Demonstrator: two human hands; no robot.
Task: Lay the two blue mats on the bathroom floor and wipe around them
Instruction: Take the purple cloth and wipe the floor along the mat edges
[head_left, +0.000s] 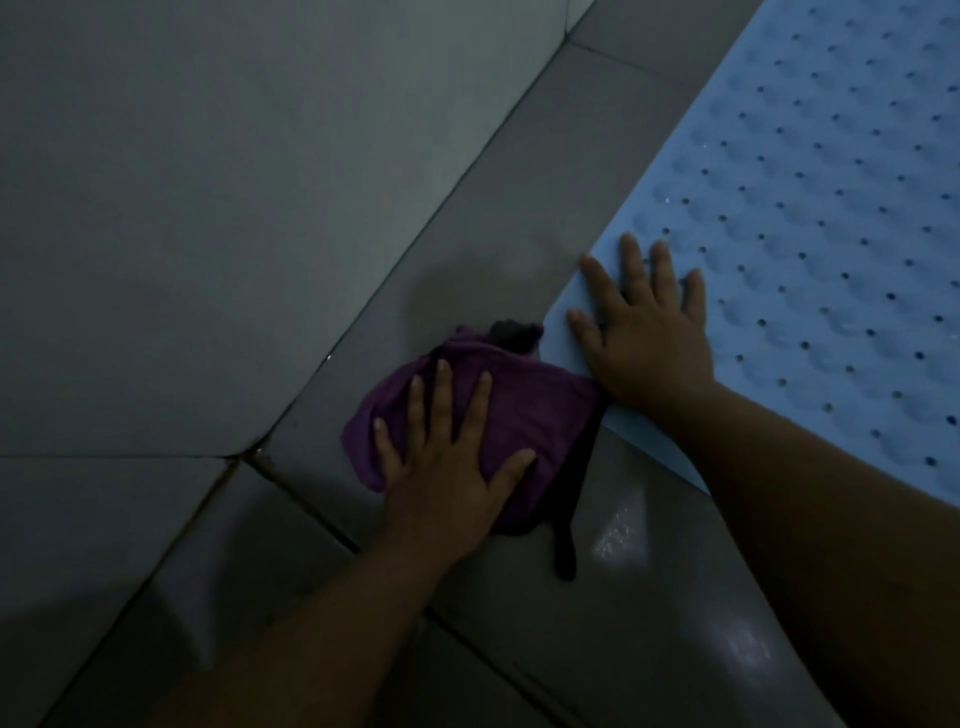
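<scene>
A light blue mat (810, 218) with rows of small holes lies flat on the grey tiled floor (519, 218), filling the right side of the view. My right hand (647, 332) rests flat on the mat's near corner, fingers spread. Just left of that corner a crumpled purple cloth (524, 400) with a dark strap lies on the floor. My left hand (447, 457) presses down on the cloth with its fingers apart. Only one mat is visible.
A grey tiled wall (208, 182) rises on the left and meets the floor along a diagonal line. A narrow strip of floor runs between wall and mat. Light glints on the wet-looking tile (623, 530) near the cloth.
</scene>
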